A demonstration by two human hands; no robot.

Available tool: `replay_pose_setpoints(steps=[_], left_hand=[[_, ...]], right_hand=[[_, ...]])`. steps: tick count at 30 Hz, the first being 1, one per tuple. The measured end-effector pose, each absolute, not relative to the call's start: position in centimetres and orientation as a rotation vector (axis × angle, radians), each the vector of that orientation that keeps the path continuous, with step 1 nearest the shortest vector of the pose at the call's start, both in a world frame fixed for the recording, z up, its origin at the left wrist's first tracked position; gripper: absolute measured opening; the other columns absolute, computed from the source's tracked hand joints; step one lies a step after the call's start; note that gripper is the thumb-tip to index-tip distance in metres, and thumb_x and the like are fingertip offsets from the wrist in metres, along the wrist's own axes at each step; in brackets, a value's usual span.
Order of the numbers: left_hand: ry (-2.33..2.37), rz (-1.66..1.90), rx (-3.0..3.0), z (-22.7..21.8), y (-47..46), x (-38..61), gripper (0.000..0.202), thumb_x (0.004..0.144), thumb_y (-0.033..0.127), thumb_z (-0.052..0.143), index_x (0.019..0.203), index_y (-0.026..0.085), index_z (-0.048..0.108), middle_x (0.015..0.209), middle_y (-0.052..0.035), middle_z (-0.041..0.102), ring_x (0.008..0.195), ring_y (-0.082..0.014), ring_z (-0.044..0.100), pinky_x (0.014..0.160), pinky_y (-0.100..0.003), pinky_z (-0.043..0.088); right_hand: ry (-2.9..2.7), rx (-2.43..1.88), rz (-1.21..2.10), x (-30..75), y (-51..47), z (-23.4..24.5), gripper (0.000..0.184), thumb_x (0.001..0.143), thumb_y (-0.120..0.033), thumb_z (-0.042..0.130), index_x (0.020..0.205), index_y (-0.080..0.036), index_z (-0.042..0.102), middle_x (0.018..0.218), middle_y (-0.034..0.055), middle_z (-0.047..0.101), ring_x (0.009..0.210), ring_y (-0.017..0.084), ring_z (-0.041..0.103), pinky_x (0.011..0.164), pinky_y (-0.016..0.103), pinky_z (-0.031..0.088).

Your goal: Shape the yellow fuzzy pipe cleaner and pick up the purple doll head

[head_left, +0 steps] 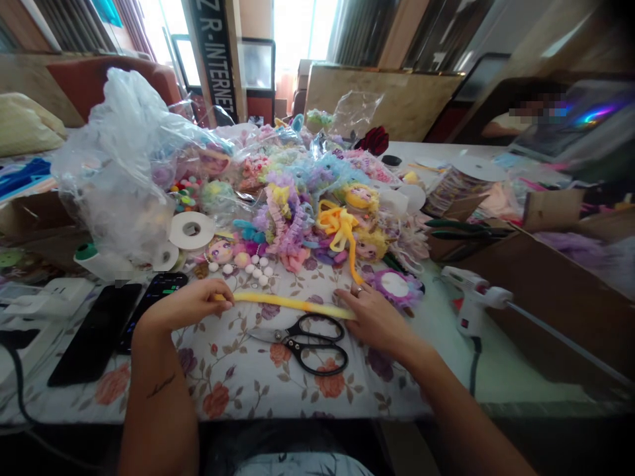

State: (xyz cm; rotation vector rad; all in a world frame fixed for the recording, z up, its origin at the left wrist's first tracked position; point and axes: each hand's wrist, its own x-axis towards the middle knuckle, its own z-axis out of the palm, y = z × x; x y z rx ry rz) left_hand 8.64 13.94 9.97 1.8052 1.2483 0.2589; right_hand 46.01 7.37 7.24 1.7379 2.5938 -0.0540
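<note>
Both forearms reach in from the near edge, and I see my left hand [191, 305] pinching one end of a yellow strip [292, 304] while my right hand [372, 317] lies flat, fingers spread, pressing its other end onto the floral cloth [238, 390]. Black scissors [310, 340] lie just below the strip, between the hands. Two phones [119, 324] sit left, a glue gun [471, 301] right, dolls [347, 218] behind.
</note>
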Motion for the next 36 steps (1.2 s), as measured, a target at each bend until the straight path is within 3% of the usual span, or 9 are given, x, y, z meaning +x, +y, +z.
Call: replay_pose_setpoints(steps=[5, 9, 12, 15, 21, 25, 30, 34, 36], left_hand=[[1.406, 0.355, 1.721, 10.3, 13.8, 8.1, 0.018, 0.076, 0.037, 0.064, 0.079, 0.020, 0.070, 0.064, -0.0028, 0.067, 0.060, -0.0191, 0.061, 0.057, -0.026, 0.044], [1.717, 0.676, 1.803, 10.4, 14.2, 9.3, 0.014, 0.076, 0.034, 0.063, 0.074, 0.021, 0.066, 0.060, -0.0008, 0.063, 0.057, -0.0182, 0.055, 0.054, -0.026, 0.037], [1.547, 0.582, 1.899, 9.7, 14.3, 11.6, 0.008, 0.073, 0.027, 0.066, 0.077, 0.022, 0.069, 0.075, -0.0023, 0.068, 0.068, -0.0204, 0.060, 0.062, -0.028, 0.042], [1.350, 0.444, 2.080, 8.2, 14.2, 14.3, 0.011, 0.072, 0.018, 0.064, 0.079, 0.021, 0.071, 0.089, -0.0048, 0.068, 0.084, -0.0227, 0.061, 0.074, -0.031, 0.044], [1.233, 0.372, 2.236, 5.9, 13.9, 18.4, 0.018, 0.081, 0.012, 0.054, 0.084, 0.018, 0.070, 0.091, -0.0069, 0.067, 0.087, -0.0216, 0.061, 0.077, -0.031, 0.044], [1.231, 0.416, 2.267, 5.4, 13.7, 19.8, 0.019, 0.086, 0.016, 0.053, 0.090, 0.017, 0.071, 0.096, -0.0089, 0.066, 0.093, -0.0229, 0.060, 0.081, -0.032, 0.045], [1.199, 0.449, 2.280, 5.0, 13.7, 19.8, 0.019, 0.086, 0.016, 0.054, 0.093, 0.017, 0.071, 0.096, -0.0094, 0.065, 0.095, -0.0225, 0.060, 0.084, -0.033, 0.046], [1.203, 0.460, 2.255, 5.0, 14.0, 18.9, 0.021, 0.083, 0.012, 0.051, 0.089, 0.017, 0.071, 0.093, -0.0091, 0.066, 0.092, -0.0217, 0.060, 0.085, -0.033, 0.046], [1.200, 0.459, 2.244, 5.0, 14.1, 18.5, 0.022, 0.081, 0.011, 0.051, 0.086, 0.017, 0.071, 0.091, -0.0088, 0.066, 0.090, -0.0215, 0.060, 0.083, -0.033, 0.046]], right_hand=[[2.634, 1.728, -0.329, 46.4, 7.2, 9.4, 0.049, 0.073, -0.004, 0.062, 0.120, -0.019, 0.065, 0.103, 0.0109, 0.063, 0.095, 0.025, 0.059, 0.080, 0.033, 0.045], [2.780, 1.857, -0.524, 45.4, 7.9, 9.5, 0.022, 0.091, -0.015, 0.053, 0.104, -0.021, 0.070, 0.098, 0.0088, 0.067, 0.093, 0.023, 0.061, 0.081, 0.033, 0.047], [2.786, 1.965, -0.611, 44.3, 8.4, 8.3, 0.017, 0.094, -0.022, 0.053, 0.094, -0.019, 0.069, 0.094, 0.0082, 0.066, 0.090, 0.022, 0.061, 0.080, 0.033, 0.047], [2.780, 1.945, -0.634, 43.7, 8.9, 6.7, 0.010, 0.090, -0.018, 0.058, 0.085, -0.019, 0.066, 0.092, 0.0072, 0.064, 0.089, 0.021, 0.059, 0.078, 0.031, 0.046], [2.662, 1.889, 0.009, 44.2, 10.5, 4.9, 0.022, 0.087, -0.003, 0.047, 0.079, -0.015, 0.063, 0.083, 0.0114, 0.063, 0.082, 0.024, 0.056, 0.072, 0.032, 0.038], [2.551, 2.001, 0.229, 44.0, 11.4, 6.0, 0.019, 0.089, -0.007, 0.047, 0.087, -0.013, 0.066, 0.089, 0.0152, 0.065, 0.089, 0.028, 0.057, 0.073, 0.034, 0.036], [2.722, 2.022, -0.210, 43.7, 11.2, 6.9, 0.014, 0.092, -0.027, 0.060, 0.094, -0.015, 0.067, 0.088, 0.0101, 0.066, 0.086, 0.025, 0.061, 0.073, 0.031, 0.042], [2.721, 1.974, -0.479, 43.9, 10.7, 6.5, 0.012, 0.086, -0.021, 0.065, 0.075, -0.017, 0.065, 0.080, 0.0064, 0.066, 0.077, 0.021, 0.060, 0.069, 0.029, 0.042], [2.720, 2.013, -0.571, 44.3, 10.2, 6.4, 0.014, 0.089, -0.022, 0.062, 0.076, -0.018, 0.064, 0.079, 0.0065, 0.066, 0.077, 0.020, 0.060, 0.069, 0.029, 0.043]])
